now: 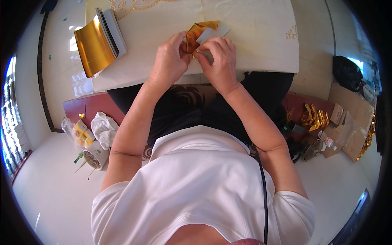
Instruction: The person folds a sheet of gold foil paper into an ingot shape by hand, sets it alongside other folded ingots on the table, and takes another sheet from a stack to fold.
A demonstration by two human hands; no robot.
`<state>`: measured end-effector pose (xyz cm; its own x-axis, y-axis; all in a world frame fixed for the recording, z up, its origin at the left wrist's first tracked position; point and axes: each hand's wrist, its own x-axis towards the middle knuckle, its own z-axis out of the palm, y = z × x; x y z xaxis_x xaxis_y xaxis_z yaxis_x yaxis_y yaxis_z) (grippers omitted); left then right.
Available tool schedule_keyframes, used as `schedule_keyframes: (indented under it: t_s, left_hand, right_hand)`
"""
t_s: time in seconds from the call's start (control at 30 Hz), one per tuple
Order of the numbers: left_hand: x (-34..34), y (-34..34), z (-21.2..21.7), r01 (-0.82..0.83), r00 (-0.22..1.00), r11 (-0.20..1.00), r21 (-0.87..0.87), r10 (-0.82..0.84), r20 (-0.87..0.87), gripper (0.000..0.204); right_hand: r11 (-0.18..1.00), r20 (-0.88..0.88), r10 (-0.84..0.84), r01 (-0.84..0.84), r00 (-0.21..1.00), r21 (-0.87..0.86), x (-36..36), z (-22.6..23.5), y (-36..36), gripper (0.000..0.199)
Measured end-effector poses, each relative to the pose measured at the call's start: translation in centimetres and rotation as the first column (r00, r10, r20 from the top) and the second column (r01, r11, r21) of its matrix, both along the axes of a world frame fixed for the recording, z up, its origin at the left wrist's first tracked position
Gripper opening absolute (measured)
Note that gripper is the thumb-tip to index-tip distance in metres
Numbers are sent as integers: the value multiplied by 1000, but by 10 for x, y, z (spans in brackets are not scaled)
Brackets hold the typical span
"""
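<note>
Fingers of the left hand (168, 57) are bent round the near left side of a folded piece of gold paper (197, 29), thumb tucked toward the palm, a grip that seems meant to steady it from that side. Opposite, the right hand (221, 61) has thumb and forefinger brought close together on a narrow bit at the paper's lower edge, the other fingers curled above; so small a hold probably suits fine control, though exactly how much it pinches I cannot tell. Taking the two hands as the middle of the dial, the paper sits right at the centre, its gold point and a pale flap reaching toward one o'clock; whether that flap is its reverse or another sheet is unclear. Beneath lies a cream tablecloth (261, 41), the work held above its near edge, likely so the forearms need not stretch. Out at nine o'clock a stack of gold sheets (94, 45) rests by the cloth's left edge, its top sheet curling, perhaps set there to leave elbow room. Farther off, between seven and eight o'clock, a crumpled white cloth (104, 127) lies on a red bench (72, 105). At four o'clock, shiny gold strips (315, 117) lie heaped, apparently set aside from the table; farthest, just past three, sits a black bag (347, 73).
</note>
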<state>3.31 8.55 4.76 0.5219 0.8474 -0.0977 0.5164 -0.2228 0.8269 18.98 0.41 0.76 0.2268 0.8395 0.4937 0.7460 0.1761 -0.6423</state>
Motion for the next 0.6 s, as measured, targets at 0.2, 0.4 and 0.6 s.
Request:
schedule_keyframes:
  t_s: [0.2,0.4,0.6]
  left_hand:
    - [1,1,-3,3,1000,1000,-12,-3,-8,55]
    - [1,2,-6,-2,1000,1000,-6,2,-23,60]
    - [1,2,-6,-9,1000,999,-44,8,-27,61]
  right_hand:
    - [999,56,34,-34,998,-1,1,-1,-4,18]
    - [988,207,132,-145,969,47,8,0,-14,27]
    - [975,300,221,-207,928,-80,21,4,-32,33]
